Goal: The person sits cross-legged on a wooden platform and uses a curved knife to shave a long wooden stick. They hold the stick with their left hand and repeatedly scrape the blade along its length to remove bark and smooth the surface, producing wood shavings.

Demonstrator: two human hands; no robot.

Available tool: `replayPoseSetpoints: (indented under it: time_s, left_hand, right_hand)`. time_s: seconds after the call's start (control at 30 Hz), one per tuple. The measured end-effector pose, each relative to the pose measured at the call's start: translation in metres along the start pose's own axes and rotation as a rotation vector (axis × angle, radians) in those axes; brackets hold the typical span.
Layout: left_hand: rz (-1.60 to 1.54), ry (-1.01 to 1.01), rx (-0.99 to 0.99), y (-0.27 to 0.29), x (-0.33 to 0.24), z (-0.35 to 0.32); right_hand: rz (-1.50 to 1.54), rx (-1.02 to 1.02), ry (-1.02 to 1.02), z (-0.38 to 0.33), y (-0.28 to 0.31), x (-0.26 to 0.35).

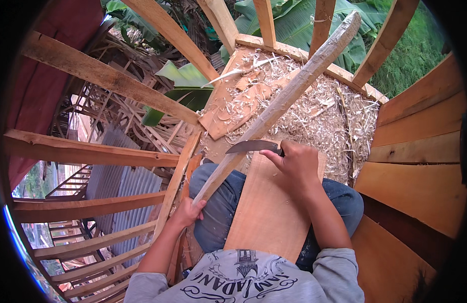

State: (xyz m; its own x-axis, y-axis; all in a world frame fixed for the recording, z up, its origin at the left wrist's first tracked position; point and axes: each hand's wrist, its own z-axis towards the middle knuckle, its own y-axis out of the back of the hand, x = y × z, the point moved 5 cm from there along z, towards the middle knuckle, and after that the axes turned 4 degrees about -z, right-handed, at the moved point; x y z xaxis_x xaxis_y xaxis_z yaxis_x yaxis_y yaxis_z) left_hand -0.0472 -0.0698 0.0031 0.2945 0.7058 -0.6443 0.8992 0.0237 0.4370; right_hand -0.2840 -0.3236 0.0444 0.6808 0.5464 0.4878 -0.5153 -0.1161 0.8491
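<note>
A long, pale wooden pole (279,103) slants from my lap up toward the far right, its rounded end highest. Its near end is wrapped by the fingers of my left hand (185,212), over my left thigh. My right hand (296,161) grips a knife (248,146) by its dark handle, thumb stretched along toward the blade. The dark, curved blade lies across the pole, pointing left, and appears to touch it. A flat wooden board (266,207) rests on my lap between my legs, beneath my right forearm.
Curly wood shavings (319,121) cover much of the floor ahead, around a flat wood piece (238,108). Slatted wooden rails (102,156) close the left and far sides. A plank wall (415,151) stands at right. Banana leaves (185,83) poke in beyond the rails.
</note>
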Motion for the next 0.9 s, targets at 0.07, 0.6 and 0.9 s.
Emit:
replayPoseSetpoints:
  time_s: [0.07, 0.6, 0.9]
  left_hand:
    - [0.031, 0.003, 0.005, 0.002, -0.008, 0.0]
    - [0.036, -0.005, -0.03, 0.002, 0.004, 0.002]
    - [-0.089, 0.029, -0.044, 0.0, 0.017, 0.0]
  right_hand:
    - [-0.073, -0.037, 0.011, 0.006, -0.002, -0.007]
    - [0.031, -0.022, 0.113, -0.009, -0.014, 0.017]
    - [0.038, -0.077, -0.285, 0.016, -0.006, -0.041]
